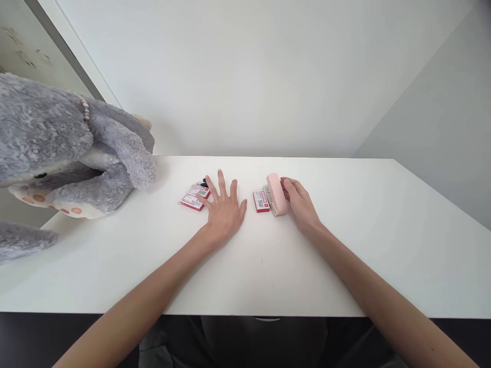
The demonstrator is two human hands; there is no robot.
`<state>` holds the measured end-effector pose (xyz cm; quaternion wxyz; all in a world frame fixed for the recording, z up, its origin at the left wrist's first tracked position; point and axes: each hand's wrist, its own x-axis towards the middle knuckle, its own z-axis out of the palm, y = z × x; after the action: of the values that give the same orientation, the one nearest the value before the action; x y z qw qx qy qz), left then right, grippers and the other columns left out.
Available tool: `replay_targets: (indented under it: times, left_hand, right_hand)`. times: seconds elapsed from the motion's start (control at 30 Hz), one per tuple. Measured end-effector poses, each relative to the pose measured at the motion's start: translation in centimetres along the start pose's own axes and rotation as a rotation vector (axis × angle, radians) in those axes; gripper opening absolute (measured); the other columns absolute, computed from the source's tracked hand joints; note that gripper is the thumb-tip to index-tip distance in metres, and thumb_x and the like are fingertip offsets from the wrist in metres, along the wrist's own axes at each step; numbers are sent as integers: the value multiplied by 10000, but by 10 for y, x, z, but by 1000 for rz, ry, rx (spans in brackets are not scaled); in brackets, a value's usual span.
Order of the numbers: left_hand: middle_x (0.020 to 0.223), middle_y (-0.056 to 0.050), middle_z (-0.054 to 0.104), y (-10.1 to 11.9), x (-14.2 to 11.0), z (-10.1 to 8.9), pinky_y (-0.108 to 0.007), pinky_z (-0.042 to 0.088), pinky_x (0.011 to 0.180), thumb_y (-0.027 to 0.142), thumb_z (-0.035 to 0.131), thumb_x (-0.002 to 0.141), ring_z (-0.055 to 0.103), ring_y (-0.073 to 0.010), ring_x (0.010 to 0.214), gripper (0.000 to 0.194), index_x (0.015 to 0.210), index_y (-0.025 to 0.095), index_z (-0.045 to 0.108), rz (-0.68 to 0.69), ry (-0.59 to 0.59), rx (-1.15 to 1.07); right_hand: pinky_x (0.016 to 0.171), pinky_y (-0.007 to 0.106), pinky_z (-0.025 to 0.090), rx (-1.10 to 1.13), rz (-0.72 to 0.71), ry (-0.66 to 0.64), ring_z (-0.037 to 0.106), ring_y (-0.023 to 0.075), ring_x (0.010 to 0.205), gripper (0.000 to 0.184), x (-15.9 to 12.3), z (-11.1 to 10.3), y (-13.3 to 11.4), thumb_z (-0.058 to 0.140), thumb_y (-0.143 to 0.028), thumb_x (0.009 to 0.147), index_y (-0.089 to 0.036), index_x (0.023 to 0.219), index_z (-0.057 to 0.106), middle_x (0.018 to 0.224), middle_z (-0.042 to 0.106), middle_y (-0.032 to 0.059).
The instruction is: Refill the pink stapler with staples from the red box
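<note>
My left hand [223, 212] lies palm down on the white table with its fingers spread wide and nothing gripped. Its little finger reaches over the edge of small white boxes with red borders [193, 200], lying together. Just beyond them, a small black object [204, 182] shows partly beside the ring finger; its kind is unclear. My right hand [302, 203] is at the right side of a pink stapler [276, 194], its curled fingers against it and partly hidden. Another red and white box [261, 201] lies at the stapler's left side.
A large grey plush toy [118, 148] with a beaded band sits at the table's left end, its limbs hanging over the surface. A white wall [245, 76] rises behind the white table [264, 276]. The table's front edge runs close to my lap.
</note>
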<state>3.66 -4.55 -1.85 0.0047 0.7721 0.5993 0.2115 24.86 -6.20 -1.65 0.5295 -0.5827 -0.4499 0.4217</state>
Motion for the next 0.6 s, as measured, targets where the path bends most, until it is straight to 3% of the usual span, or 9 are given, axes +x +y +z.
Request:
replay_targets:
  times: [0.2,0.43,0.6]
  left_hand:
    - [1763,-216,45,3,-1,-2,-944,146,1060,403,528,1012,-35,-588,1577,584,1544,193,409,3,-3,-15]
    - [1770,-194,-41,12,-2,-13,-859,257,1113,407,432,1052,-39,-540,1598,618,1610,172,308,-34,-123,155]
    - [1771,-194,13,12,-2,-14,-885,172,1124,438,443,1045,-34,-536,1601,631,1611,178,341,-26,-89,195]
  right_hand:
    - [1115,462,532,-27,21,17,631,288,1322,468,-2,1,-2,515,-660,966,-321,1267,632,1467,635,45]
    - [1108,443,501,33,54,27,627,277,1302,429,-4,3,-5,553,-655,953,-336,1225,645,1440,647,14]
    - [1085,436,508,53,52,20,627,275,1298,416,-3,3,-4,552,-649,957,-336,1217,643,1435,647,14]
